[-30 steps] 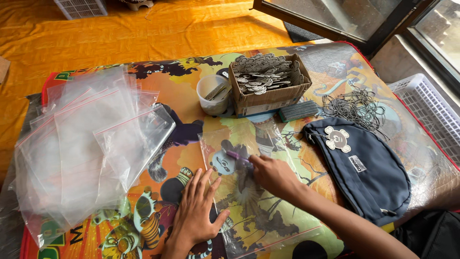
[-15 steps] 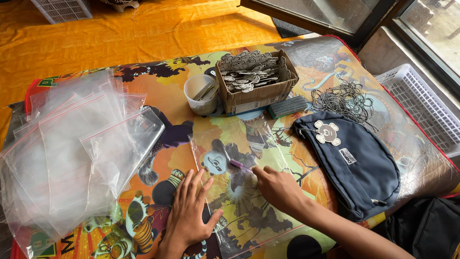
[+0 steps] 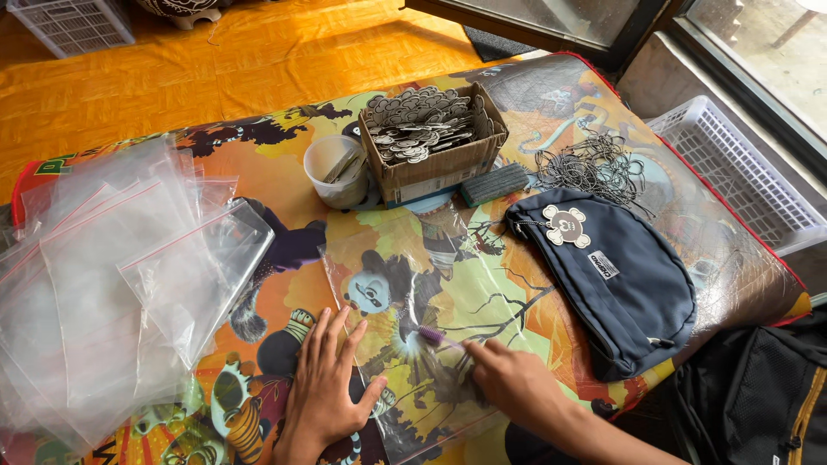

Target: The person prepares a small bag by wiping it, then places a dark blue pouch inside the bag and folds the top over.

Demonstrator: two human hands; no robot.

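A clear plastic zip bag (image 3: 405, 284) lies flat on the colourful cartoon-printed table cover (image 3: 258, 164). My left hand (image 3: 327, 387) presses flat with fingers spread on the bag's near left corner. My right hand (image 3: 508, 379) pinches a small purple brush (image 3: 435, 336) and holds its bristled end against the bag's middle. A dark blue pouch (image 3: 620, 284) with a pale flower-shaped tag (image 3: 566, 226) lies to the right of the bag.
A pile of clear zip bags (image 3: 112, 275) covers the left side. At the back stand a white cup (image 3: 336, 168), a cardboard box of flat metal pieces (image 3: 431, 138), a grey block (image 3: 493, 183) and a tangle of thin cords (image 3: 594, 164). A white basket (image 3: 741, 172) sits beyond the right edge.
The view has tilted and shifted slightly. My right hand with the brush has drawn nearer to me across the bag. My left hand stays pressed on the bag.
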